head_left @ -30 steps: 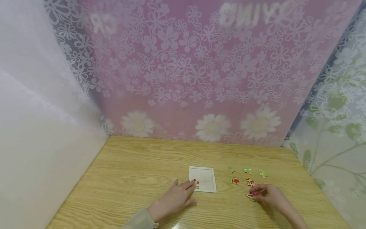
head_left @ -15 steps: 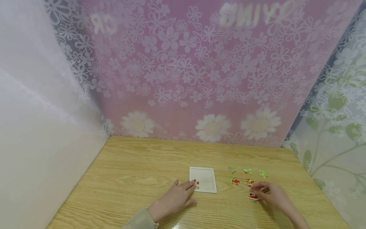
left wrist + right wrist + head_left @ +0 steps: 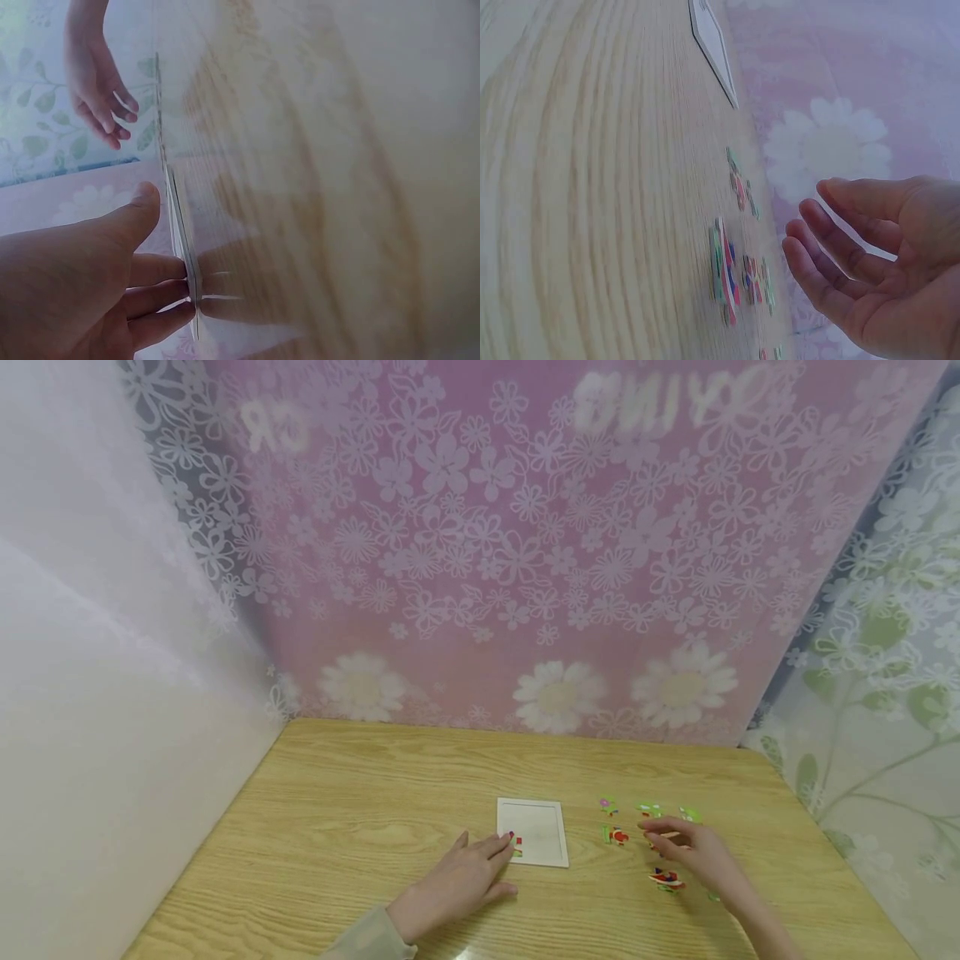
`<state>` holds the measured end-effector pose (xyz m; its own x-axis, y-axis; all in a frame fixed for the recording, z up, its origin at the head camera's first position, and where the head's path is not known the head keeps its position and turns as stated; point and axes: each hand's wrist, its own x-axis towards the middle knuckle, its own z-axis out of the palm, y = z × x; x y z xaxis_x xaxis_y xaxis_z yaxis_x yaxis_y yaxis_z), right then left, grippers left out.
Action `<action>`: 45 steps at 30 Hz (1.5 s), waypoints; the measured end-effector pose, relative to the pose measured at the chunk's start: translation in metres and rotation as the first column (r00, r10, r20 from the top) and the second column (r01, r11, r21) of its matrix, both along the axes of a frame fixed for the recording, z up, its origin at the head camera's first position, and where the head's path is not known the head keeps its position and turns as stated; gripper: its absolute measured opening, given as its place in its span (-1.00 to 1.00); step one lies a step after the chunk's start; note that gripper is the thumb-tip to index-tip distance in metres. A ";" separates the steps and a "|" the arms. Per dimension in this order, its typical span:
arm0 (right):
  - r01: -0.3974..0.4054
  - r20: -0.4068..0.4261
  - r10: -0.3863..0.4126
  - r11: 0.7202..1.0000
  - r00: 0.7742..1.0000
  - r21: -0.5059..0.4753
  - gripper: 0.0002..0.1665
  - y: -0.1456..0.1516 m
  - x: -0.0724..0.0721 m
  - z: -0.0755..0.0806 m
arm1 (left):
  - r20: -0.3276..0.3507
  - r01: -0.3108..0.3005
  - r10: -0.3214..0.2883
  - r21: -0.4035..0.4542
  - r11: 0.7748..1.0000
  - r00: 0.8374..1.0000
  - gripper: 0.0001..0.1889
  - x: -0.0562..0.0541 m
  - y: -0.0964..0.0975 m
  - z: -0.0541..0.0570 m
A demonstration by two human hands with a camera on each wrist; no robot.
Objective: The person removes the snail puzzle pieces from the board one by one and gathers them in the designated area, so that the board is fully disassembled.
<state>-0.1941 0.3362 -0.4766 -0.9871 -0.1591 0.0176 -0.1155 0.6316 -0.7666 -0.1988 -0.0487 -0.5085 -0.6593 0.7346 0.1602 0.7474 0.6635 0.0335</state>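
A white puzzle board (image 3: 538, 822) with a raised rim lies mid-table, and a red and green puzzle piece (image 3: 517, 843) sits in its near-left corner. My left hand (image 3: 456, 878) rests its fingertips on that corner, fingers fairly straight, as the left wrist view also shows. To the right, my right hand (image 3: 693, 852) hovers over loose pieces; in the right wrist view its loosely bent fingers (image 3: 829, 244) hold nothing. Beneath or beside it are a stacked red, blue and green pile (image 3: 666, 881) and a red and green piece (image 3: 615, 836). One piece is mostly hidden under the fingers.
More loose pieces lie farther back: a pink-flowered one (image 3: 606, 805), a green and white one (image 3: 649, 810) and a green one (image 3: 693, 814). The wood-grain table (image 3: 375, 802) ends at a pink floral backdrop (image 3: 480, 568); pale panels flank both sides.
My right hand has moved away from the stacked pile, up and slightly back over the piece behind it, its fingers loosening. The left hand and board stay put.
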 end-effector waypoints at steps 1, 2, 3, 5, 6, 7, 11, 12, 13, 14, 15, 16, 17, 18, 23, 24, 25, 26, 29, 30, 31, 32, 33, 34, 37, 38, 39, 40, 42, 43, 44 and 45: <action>0.004 -0.001 -0.004 1.000 1.000 -0.006 -0.55 -0.003 -0.001 -0.001 | 0.005 0.000 0.000 0.001 1.000 1.000 -0.34 0.000 0.000 0.000; 0.010 -0.003 -0.010 1.000 1.000 -0.007 -0.55 -0.005 -0.002 -0.001 | 0.009 0.000 0.000 0.002 1.000 1.000 -0.34 0.000 0.000 0.000; 0.010 -0.004 -0.010 1.000 1.000 -0.008 -0.55 -0.008 -0.003 -0.002 | 0.009 -0.001 0.001 0.002 1.000 1.000 -0.34 0.000 0.000 0.001; 0.009 -0.013 -0.009 1.000 1.000 -0.008 -0.55 -0.013 -0.006 -0.003 | 0.008 -0.001 0.001 0.002 1.000 1.000 -0.34 0.000 0.000 0.001; 0.004 -0.017 -0.004 1.000 1.000 -0.010 -0.55 -0.016 -0.007 -0.004 | 0.007 -0.002 0.002 0.004 1.000 1.000 -0.34 0.000 0.000 0.001; -0.004 -0.022 0.004 1.000 1.000 -0.014 -0.56 -0.019 -0.009 -0.005 | 0.005 -0.003 0.003 0.004 1.000 1.000 -0.34 0.000 0.000 0.001; -0.070 -0.094 0.066 0.997 0.993 -0.037 -0.60 -0.033 -0.015 -0.007 | 0.009 -0.006 0.006 0.005 1.000 1.000 -0.35 0.000 0.000 0.001; -0.083 -0.109 0.078 0.996 0.991 -0.045 -0.61 -0.037 -0.016 -0.008 | 0.009 -0.006 0.006 0.008 1.000 1.000 -0.35 0.000 0.000 0.001; -0.094 -0.124 0.087 0.994 0.988 -0.049 -0.62 -0.040 -0.017 -0.009 | 0.009 -0.006 0.006 0.010 1.000 1.000 -0.35 0.000 0.000 0.001; -0.105 -0.135 0.097 0.993 0.986 -0.056 -0.63 -0.044 -0.018 -0.009 | 0.007 -0.005 0.005 0.013 1.000 1.000 -0.35 0.000 0.000 0.001; -0.111 -0.136 0.101 0.992 0.985 -0.063 -0.63 -0.048 -0.019 -0.009 | 0.003 -0.004 0.004 0.015 1.000 1.000 -0.35 0.000 0.000 0.001; -0.113 -0.135 0.103 0.991 0.986 -0.068 -0.63 -0.052 -0.020 -0.008 | 0.002 -0.004 0.004 0.018 1.000 1.000 -0.35 0.000 0.000 0.001; -0.116 -0.137 0.106 0.991 0.985 -0.070 -0.63 -0.056 -0.021 -0.008 | 0.003 -0.004 0.004 0.023 1.000 1.000 -0.35 0.000 0.000 0.001; -0.117 -0.134 0.107 0.991 0.985 -0.067 -0.62 -0.060 -0.023 -0.007 | 0.001 -0.004 0.004 0.027 1.000 1.000 -0.36 0.000 0.000 0.000; -0.129 -0.106 0.120 0.989 0.987 -0.078 -0.61 -0.078 -0.031 -0.006 | 0.003 0.001 -0.001 0.048 0.999 1.000 -0.37 -0.002 0.000 -0.002; -0.127 -0.099 0.119 0.989 0.988 -0.078 -0.61 -0.081 -0.033 -0.007 | 0.001 0.004 -0.004 0.052 0.999 1.000 -0.37 -0.002 -0.001 -0.003; -0.124 -0.101 0.117 0.989 0.988 -0.074 -0.62 -0.084 -0.035 -0.008 | 0.000 0.007 -0.007 0.056 0.998 1.000 -0.38 -0.002 -0.001 -0.003; -0.125 -0.107 0.118 0.990 0.987 -0.065 -0.63 -0.087 -0.037 -0.010 | 0.000 0.006 -0.006 0.058 0.998 1.000 -0.38 -0.002 -0.001 -0.003; -0.135 -0.125 0.127 0.989 0.984 -0.054 -0.66 -0.096 -0.041 -0.013 | 0.016 -0.003 0.002 0.064 0.998 1.000 -0.39 -0.002 0.000 -0.003; -0.141 -0.127 0.133 0.988 0.983 -0.057 -0.66 -0.099 -0.043 -0.014 | 0.023 -0.008 0.006 0.066 0.998 1.000 -0.39 -0.001 0.000 -0.003; -0.145 -0.123 0.136 0.987 0.983 -0.066 -0.67 -0.102 -0.044 -0.015 | 0.029 -0.013 0.011 0.066 0.998 1.000 -0.41 -0.001 0.001 -0.003; -0.152 -0.119 0.143 0.986 0.983 -0.074 -0.66 -0.104 -0.045 -0.015 | 0.034 -0.016 0.014 0.067 0.998 0.999 -0.42 -0.001 0.001 -0.002; -0.160 -0.118 0.150 0.984 0.982 -0.082 -0.66 -0.107 -0.046 -0.015 | 0.036 -0.018 0.016 0.067 0.998 0.999 -0.43 -0.001 0.001 -0.002; -0.171 -0.115 0.160 0.981 0.980 -0.094 -0.66 -0.110 -0.047 -0.015 | 0.035 -0.018 0.016 0.068 0.998 0.999 -0.45 -0.001 0.001 -0.002; -0.191 -0.106 0.179 0.975 0.978 -0.112 -0.65 -0.118 -0.049 -0.015 | 0.032 -0.019 0.017 0.077 0.997 0.999 -0.49 -0.002 0.002 -0.002; -0.200 -0.107 0.188 0.973 0.976 -0.112 -0.64 -0.120 -0.050 -0.016 | 0.028 -0.020 0.018 0.079 0.997 0.999 -0.49 -0.002 0.002 -0.002; -0.205 -0.108 0.193 0.973 0.975 -0.110 -0.65 -0.123 -0.051 -0.016 | 0.024 -0.023 0.021 0.079 0.997 0.999 -0.49 -0.003 0.002 -0.002; -0.207 -0.107 0.196 0.973 0.975 -0.104 -0.65 -0.125 -0.052 -0.017 | 0.020 -0.027 0.026 0.078 0.997 0.999 -0.49 -0.003 0.002 -0.003; -0.210 -0.114 0.200 0.974 0.973 -0.084 -0.66 -0.129 -0.053 -0.018 | 0.006 -0.041 0.041 0.071 0.997 0.999 -0.47 -0.004 0.002 -0.003; -0.212 -0.115 0.202 0.974 0.973 -0.078 -0.67 -0.131 -0.054 -0.019 | -0.004 -0.049 0.049 0.064 0.997 0.999 -0.46 -0.004 0.001 -0.002; -0.213 -0.115 0.204 0.974 0.972 -0.073 -0.67 -0.133 -0.055 -0.019 | -0.013 -0.054 0.055 0.059 0.997 0.998 -0.45 -0.005 0.000 -0.002; -0.218 -0.120 0.210 0.974 0.970 -0.065 -0.68 -0.135 -0.056 -0.020 | -0.016 -0.060 0.061 0.052 0.997 0.998 -0.43 -0.005 -0.001 -0.002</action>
<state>-0.2503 0.2008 -0.4969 -0.9213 -0.3604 0.1463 -0.3292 0.5223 -0.7866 -0.2033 -0.0498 -0.5105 -0.6993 0.6836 0.2088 0.7065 0.7055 0.0562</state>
